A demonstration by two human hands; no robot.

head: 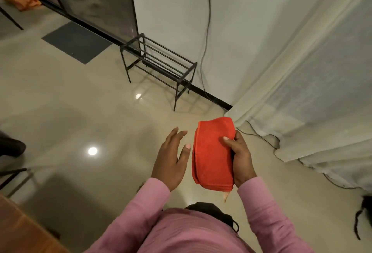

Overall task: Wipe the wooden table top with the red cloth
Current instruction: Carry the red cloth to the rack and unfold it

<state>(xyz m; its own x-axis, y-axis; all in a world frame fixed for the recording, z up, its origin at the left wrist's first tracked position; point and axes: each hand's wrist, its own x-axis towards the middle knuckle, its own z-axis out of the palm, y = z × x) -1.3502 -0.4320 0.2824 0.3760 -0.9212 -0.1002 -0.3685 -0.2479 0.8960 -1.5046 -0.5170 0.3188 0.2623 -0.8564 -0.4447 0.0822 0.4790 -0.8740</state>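
Head view. Red cloth (213, 154): folded into a thick oblong pad of several layers, held in the air above the glossy tiled floor (80, 91), well apart from the wooden counter (16, 228), visible only as a corner at lower left. Right hand (240, 160): clamped on the pad's right edge, thumb across the front face, fingers hidden behind. Left hand (171, 158): spread, holding nothing, just beside the pad's left edge; thumb contact with the cloth impossible to tell. Handling, by judgement: light, soft, limp pile fabric; not fragile; grippy rather than slippery; apt to sag or unfold if pinched by one corner. Best hold: flat palm over the broad face, fingers wrapped round a folded edge to keep the layers stacked. Wiping not yet begun. Also present: black metal rack (159, 61), pale curtain (312, 71), grey mat (76, 41).
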